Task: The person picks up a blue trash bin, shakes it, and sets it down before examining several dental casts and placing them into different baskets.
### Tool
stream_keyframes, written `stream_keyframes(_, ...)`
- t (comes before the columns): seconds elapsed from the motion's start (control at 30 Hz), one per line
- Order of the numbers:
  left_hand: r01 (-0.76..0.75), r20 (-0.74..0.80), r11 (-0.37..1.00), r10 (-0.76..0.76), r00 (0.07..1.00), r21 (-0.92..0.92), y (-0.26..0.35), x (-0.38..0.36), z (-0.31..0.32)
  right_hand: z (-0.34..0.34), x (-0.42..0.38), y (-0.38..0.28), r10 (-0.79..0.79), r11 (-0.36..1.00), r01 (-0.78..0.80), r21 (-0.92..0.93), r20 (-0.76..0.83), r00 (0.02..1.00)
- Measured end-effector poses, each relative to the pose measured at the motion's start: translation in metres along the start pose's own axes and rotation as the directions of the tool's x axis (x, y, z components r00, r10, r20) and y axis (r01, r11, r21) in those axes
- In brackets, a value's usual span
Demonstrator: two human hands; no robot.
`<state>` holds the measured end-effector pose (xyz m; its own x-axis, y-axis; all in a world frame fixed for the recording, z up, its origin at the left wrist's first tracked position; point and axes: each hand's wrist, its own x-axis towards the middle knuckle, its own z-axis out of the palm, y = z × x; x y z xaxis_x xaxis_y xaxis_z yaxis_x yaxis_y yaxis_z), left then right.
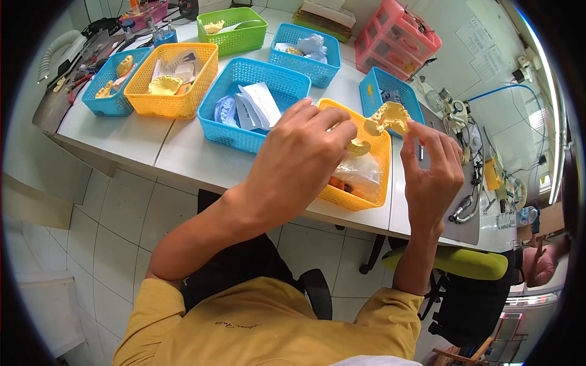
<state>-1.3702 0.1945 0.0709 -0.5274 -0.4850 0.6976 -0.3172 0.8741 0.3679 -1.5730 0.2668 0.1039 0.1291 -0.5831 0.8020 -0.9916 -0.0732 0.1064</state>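
Over the orange basket (pixel 386 177), my right hand (pixel 430 161) pinches a pale yellow dental cast (pixel 390 116) by its right end. The cast is arch-shaped and raised above the basket rim. My left hand (pixel 305 152) is curled with its back to me, and its fingertips are mostly hidden. A second pale yellow dental cast (pixel 359 147) shows just beyond its fingers, seemingly gripped by them. Inside the basket below are a clear plastic bag (pixel 363 171) and some orange and dark bits.
To the left, a large blue basket (pixel 253 73) holds a blue dental impression (pixel 225 111) and folded papers (pixel 259 105). Further baskets with casts stand behind and left. A pink drawer unit (pixel 397 39) is at the back. Another person's arm (pixel 540 265) shows far right.
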Motion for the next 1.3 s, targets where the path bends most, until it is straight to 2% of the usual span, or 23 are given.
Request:
stream_keyframes(0.13, 0.060, 0.063, 0.993, -0.054, 0.997, -0.098, -0.002, 0.008, 0.010, 0.004, 0.000, 0.002, -0.006, 1.000, 0.008, 0.020, -0.086, 0.996)
stream_keyframes(0.2, 0.061, -0.073, 0.975, -0.078, 0.994, -0.216, -0.002, 0.009, 0.013, 0.005, 0.000, 0.001, 0.011, 0.998, -0.004, 0.065, -0.117, 0.993)
stream_keyframes(0.33, 0.037, -0.169, 0.985, -0.067, 0.983, -0.171, -0.008, 0.012, 0.007, 0.010, -0.001, 0.000, 0.019, 0.986, 0.007, 0.164, -0.154, 0.988)
stream_keyframes(0.4, 0.193, -0.056, 0.827, -0.261, 0.964, -0.527, -0.009, 0.013, 0.006, 0.014, -0.002, -0.002, 0.034, 0.974, 0.008, 0.226, -0.180, 0.983)
stream_keyframes(0.43, 0.197, -0.056, 0.828, -0.264, 0.963, -0.525, -0.010, 0.015, 0.005, 0.015, -0.002, -0.003, 0.034, 0.973, 0.008, 0.230, -0.178, 0.983)
stream_keyframes(0.47, 0.277, 0.071, 0.697, -0.310, 0.948, -0.662, -0.011, 0.016, 0.003, 0.016, -0.001, -0.003, 0.017, 0.971, 0.028, 0.238, -0.186, 0.982)
stream_keyframes(0.5, 0.358, 0.203, 0.537, -0.327, 0.923, -0.763, -0.012, 0.017, 0.002, 0.017, -0.001, -0.004, 0.001, 0.968, 0.047, 0.245, -0.194, 0.981)
stream_keyframes(0.53, 0.359, 0.202, 0.538, -0.329, 0.923, -0.762, -0.014, 0.018, 0.001, 0.017, -0.001, -0.005, 0.001, 0.968, 0.048, 0.247, -0.195, 0.981)
stream_keyframes(0.6, 0.409, 0.348, 0.252, -0.254, 0.902, -0.877, -0.017, 0.018, 0.001, 0.019, -0.001, -0.008, 0.016, 0.951, 0.049, 0.304, -0.208, 0.978)
stream_keyframes(0.63, 0.410, 0.349, 0.252, -0.255, 0.902, -0.877, -0.017, 0.018, -0.002, 0.020, -0.001, -0.008, 0.017, 0.951, 0.048, 0.305, -0.208, 0.978)
stream_keyframes(0.7, 0.478, 0.453, 0.115, -0.194, 0.870, -0.871, -0.015, 0.018, -0.009, 0.024, -0.002, -0.008, 0.074, 0.906, 0.018, 0.423, -0.200, 0.977)
stream_keyframes(0.73, 0.479, 0.454, 0.114, -0.195, 0.870, -0.870, -0.016, 0.016, -0.008, 0.025, -0.003, -0.009, 0.075, 0.906, 0.017, 0.424, -0.198, 0.977)
stream_keyframes(0.8, 0.473, 0.466, 0.012, -0.151, 0.872, -0.881, -0.017, 0.012, -0.005, 0.026, -0.007, -0.011, 0.190, 0.833, -0.106, 0.542, -0.100, 0.977)
stream_keyframes(0.93, 0.501, 0.496, 0.000, -0.131, 0.858, -0.866, -0.011, 0.009, -0.010, 0.025, -0.006, -0.016, 0.210, 0.764, -0.176, 0.620, 0.019, 0.977)
stream_keyframes(1.03, 0.489, 0.479, 0.020, -0.163, 0.862, -0.872, -0.006, 0.002, -0.015, 0.024, -0.002, -0.021, 0.137, 0.752, -0.110, 0.650, 0.009, 0.990)
stream_keyframes(1.1, 0.396, 0.416, -0.130, -0.267, 0.869, -0.909, 0.002, -0.007, -0.021, 0.015, -0.002, -0.032, 0.098, 0.792, -0.007, 0.610, -0.116, 0.988)
stream_keyframes(1.13, 0.401, 0.422, -0.129, -0.282, 0.862, -0.907, 0.005, -0.014, -0.022, 0.010, -0.004, -0.038, 0.102, 0.782, -0.013, 0.623, -0.106, 0.989)
stream_keyframes(1.2, 0.306, 0.330, -0.124, -0.386, 0.861, -0.944, 0.010, -0.031, -0.025, 0.000, -0.014, -0.052, 0.097, 0.774, 0.055, 0.631, -0.204, 0.974)
stream_keyframes(1.3, 0.305, 0.333, -0.136, -0.457, 0.825, -0.943, 0.018, -0.061, -0.041, -0.023, -0.039, -0.075, 0.184, 0.646, -0.069, 0.760, -0.067, 0.981)
